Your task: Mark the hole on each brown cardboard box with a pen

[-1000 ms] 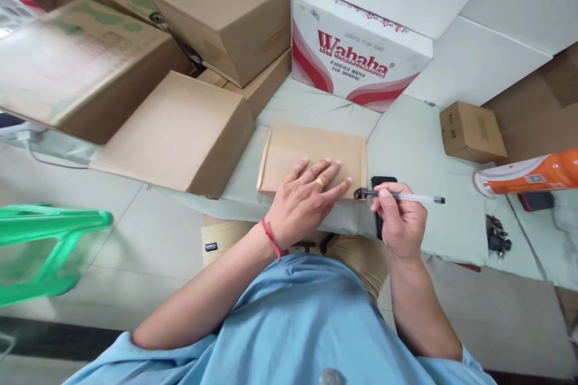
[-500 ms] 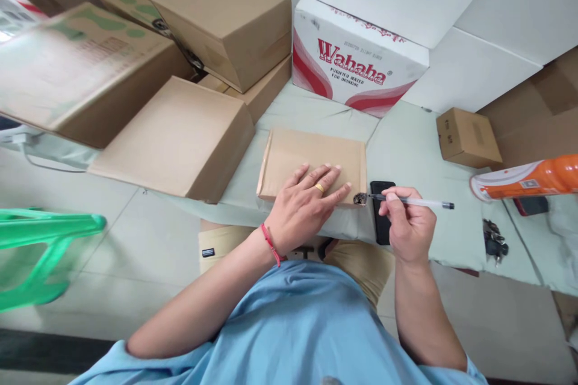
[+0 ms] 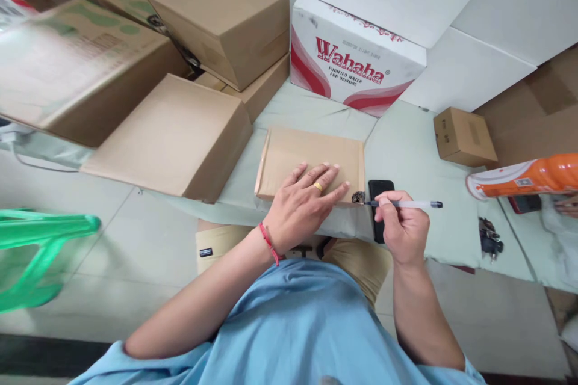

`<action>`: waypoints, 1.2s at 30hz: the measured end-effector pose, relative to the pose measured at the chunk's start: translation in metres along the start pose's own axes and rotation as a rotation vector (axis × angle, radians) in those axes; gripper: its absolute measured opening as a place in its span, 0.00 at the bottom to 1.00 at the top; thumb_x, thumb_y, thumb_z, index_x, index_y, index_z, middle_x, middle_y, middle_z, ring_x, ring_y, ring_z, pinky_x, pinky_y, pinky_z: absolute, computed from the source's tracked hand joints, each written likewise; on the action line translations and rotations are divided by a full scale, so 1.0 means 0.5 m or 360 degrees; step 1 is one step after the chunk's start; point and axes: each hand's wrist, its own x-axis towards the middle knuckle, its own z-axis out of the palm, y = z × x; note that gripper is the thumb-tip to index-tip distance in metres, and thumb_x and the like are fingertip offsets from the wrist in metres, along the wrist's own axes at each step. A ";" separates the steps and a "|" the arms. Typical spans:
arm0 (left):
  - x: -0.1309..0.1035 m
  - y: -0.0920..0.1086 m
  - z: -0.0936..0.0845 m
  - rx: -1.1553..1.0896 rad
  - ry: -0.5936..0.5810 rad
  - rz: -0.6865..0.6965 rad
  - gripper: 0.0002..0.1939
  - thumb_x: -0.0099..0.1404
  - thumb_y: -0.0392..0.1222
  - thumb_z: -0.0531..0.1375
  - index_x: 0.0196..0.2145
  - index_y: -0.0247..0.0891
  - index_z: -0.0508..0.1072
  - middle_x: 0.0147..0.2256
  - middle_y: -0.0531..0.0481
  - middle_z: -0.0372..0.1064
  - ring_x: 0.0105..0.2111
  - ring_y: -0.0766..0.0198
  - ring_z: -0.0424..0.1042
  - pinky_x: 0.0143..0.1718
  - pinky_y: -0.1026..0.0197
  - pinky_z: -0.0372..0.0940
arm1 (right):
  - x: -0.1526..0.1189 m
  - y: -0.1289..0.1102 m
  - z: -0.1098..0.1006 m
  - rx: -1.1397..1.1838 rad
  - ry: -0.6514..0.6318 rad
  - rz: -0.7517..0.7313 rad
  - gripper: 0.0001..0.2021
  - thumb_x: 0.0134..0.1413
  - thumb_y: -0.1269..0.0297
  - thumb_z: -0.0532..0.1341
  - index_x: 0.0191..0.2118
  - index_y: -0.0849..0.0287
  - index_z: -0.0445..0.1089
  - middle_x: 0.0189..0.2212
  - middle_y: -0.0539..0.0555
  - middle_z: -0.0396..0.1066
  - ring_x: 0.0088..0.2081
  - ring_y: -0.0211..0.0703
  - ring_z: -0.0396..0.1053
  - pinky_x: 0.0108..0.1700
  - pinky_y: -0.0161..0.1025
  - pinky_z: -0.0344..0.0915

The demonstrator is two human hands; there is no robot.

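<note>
matt cardboard box [image 3: 311, 156], clear plastic pen [image 3: 406, 204]

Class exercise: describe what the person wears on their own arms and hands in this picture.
The left hand has a gold ring on one finger and a red cord bracelet at the wrist. The right hand wears nothing. Both forearms are bare below short light-blue sleeves.
</note>
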 end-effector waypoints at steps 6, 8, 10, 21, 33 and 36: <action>0.000 0.001 0.000 -0.0016 -0.0039 -0.0015 0.23 0.77 0.38 0.61 0.67 0.46 0.76 0.71 0.40 0.68 0.70 0.45 0.71 0.71 0.36 0.63 | 0.028 0.048 -0.079 0.0173 0.0361 0.0287 0.18 0.65 0.46 0.67 0.41 0.58 0.78 0.24 0.49 0.74 0.20 0.35 0.62 0.23 0.33 0.57; 0.000 0.001 0.001 -0.0009 -0.0034 -0.0018 0.23 0.77 0.38 0.61 0.67 0.43 0.75 0.71 0.40 0.69 0.70 0.45 0.71 0.72 0.36 0.62 | 0.048 0.089 -0.132 0.0020 0.0257 0.0538 0.21 0.61 0.42 0.68 0.37 0.59 0.77 0.21 0.48 0.71 0.18 0.35 0.57 0.21 0.34 0.51; 0.000 0.001 0.002 0.0002 -0.0025 -0.0017 0.23 0.76 0.38 0.61 0.67 0.41 0.75 0.70 0.40 0.69 0.69 0.45 0.71 0.72 0.37 0.62 | 0.067 0.136 -0.181 -0.0421 -0.0033 0.0782 0.24 0.58 0.39 0.67 0.27 0.57 0.72 0.16 0.47 0.65 0.17 0.35 0.53 0.21 0.36 0.48; 0.002 0.002 -0.001 -0.0016 -0.0056 -0.0031 0.22 0.77 0.38 0.59 0.66 0.41 0.76 0.71 0.39 0.69 0.69 0.44 0.72 0.71 0.35 0.63 | 0.013 0.238 -0.150 -0.1354 -0.0233 0.0746 0.31 0.66 0.39 0.55 0.52 0.65 0.78 0.44 0.70 0.79 0.50 0.64 0.75 0.53 0.54 0.69; 0.001 0.003 0.002 0.0033 -0.0031 -0.0003 0.22 0.78 0.39 0.59 0.66 0.40 0.76 0.71 0.39 0.68 0.69 0.44 0.72 0.70 0.35 0.63 | -0.062 0.207 0.003 -0.1187 -0.0038 0.0630 0.45 0.50 0.39 0.72 0.63 0.72 0.71 0.54 0.77 0.68 0.60 0.75 0.64 0.65 0.66 0.61; 0.000 0.003 0.003 0.0041 -0.0043 -0.0010 0.22 0.77 0.39 0.60 0.66 0.41 0.76 0.71 0.39 0.68 0.69 0.45 0.71 0.71 0.35 0.63 | -0.061 0.204 -0.003 -0.1149 -0.0024 0.0646 0.46 0.47 0.41 0.73 0.63 0.74 0.70 0.54 0.77 0.68 0.61 0.76 0.65 0.68 0.65 0.60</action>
